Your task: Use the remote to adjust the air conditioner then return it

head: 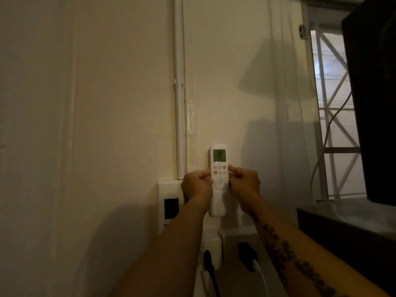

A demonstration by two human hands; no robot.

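Note:
A white air conditioner remote [219,168] with a lit green display stands upright against the cream wall, its lower part in a white wall holder [217,207]. My left hand [197,186] grips the remote's left edge with thumb and fingers. On the right edge, my right hand [244,182] pinches it, thumb near the red button. The air conditioner itself is not in view.
A white wall panel with a dark screen [170,207] sits just left of the holder. White pipes [179,103] run up the wall. Sockets with black plugs [247,256] lie below. A dark shelf [342,228] and a barred window [334,103] are at the right.

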